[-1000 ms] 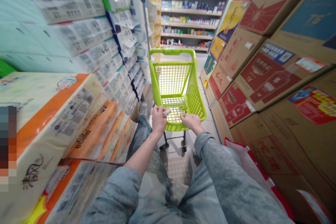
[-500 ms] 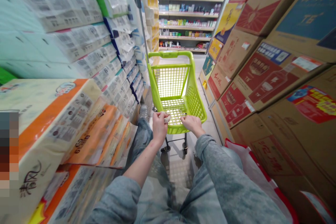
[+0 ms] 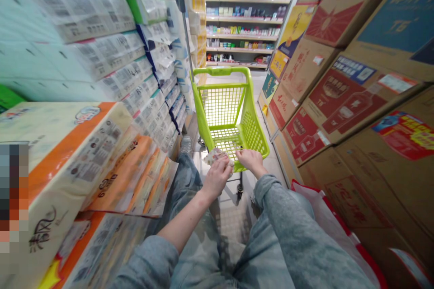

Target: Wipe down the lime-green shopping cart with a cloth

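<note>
A lime-green plastic shopping cart (image 3: 202,119) with grid walls stands in front of me, its basket holding no goods that I can see. My left hand (image 3: 219,175) is closed on a crumpled whitish cloth (image 3: 214,156) with faint coloured marks, at the cart's near rim. Part of the cloth sticks out past the fingers on the left. My right hand (image 3: 251,162) has its fingers curled round the same near rim, farther right. The fingertips of that hand are partly hidden.
Stacked tissue packs (image 3: 124,74) rise on the left, with orange-and-cream packs (image 3: 101,140) closer to me. Cardboard cartons (image 3: 342,95) line the right side, beside a red-edged white bag (image 3: 334,221). Shelves of small goods (image 3: 244,20) stand beyond the cart.
My left hand has moved right and slightly toward me along the near rim, and more of the cloth shows. My right hand stays at its place on the rim.
</note>
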`<state>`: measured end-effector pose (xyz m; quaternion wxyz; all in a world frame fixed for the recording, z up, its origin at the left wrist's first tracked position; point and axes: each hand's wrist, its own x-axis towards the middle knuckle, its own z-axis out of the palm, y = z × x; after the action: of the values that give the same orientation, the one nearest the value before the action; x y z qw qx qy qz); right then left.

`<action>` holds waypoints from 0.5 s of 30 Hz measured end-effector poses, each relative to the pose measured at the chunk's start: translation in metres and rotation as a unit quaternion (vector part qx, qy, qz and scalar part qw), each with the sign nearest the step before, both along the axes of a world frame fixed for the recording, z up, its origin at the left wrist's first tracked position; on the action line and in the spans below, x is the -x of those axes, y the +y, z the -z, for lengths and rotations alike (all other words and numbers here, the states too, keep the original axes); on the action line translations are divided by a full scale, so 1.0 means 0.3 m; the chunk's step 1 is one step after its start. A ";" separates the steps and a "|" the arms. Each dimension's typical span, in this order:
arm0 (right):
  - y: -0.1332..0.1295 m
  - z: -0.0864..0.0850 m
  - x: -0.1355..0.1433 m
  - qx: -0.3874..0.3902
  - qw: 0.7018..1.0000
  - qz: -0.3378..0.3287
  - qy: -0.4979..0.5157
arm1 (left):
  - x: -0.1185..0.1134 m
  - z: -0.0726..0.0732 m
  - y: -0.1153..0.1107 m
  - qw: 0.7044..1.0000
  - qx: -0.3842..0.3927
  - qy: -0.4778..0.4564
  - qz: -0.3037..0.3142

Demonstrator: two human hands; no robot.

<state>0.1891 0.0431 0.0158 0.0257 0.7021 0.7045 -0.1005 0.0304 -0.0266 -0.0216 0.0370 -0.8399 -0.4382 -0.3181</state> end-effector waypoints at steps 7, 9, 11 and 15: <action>-0.001 0.002 -0.002 -0.009 1.000 0.000 -0.003 | 0.037 -0.038 -0.011 0.998 0.054 0.025 0.037; -0.002 0.003 0.000 -0.011 1.000 -0.001 -0.002 | 0.055 -0.055 -0.015 0.997 0.057 0.026 0.045; -0.002 0.003 0.003 -0.007 1.000 0.000 -0.001 | 0.067 -0.066 -0.015 0.996 0.062 0.028 0.052; 0.000 0.004 0.008 -0.001 1.000 0.004 0.001 | 0.075 -0.062 0.006 0.997 0.061 0.023 0.046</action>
<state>0.1867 0.0431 0.0145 0.0234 0.7052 0.7015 -0.1007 0.0080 -0.0246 -0.0029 -0.0193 -0.8672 -0.4164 -0.2724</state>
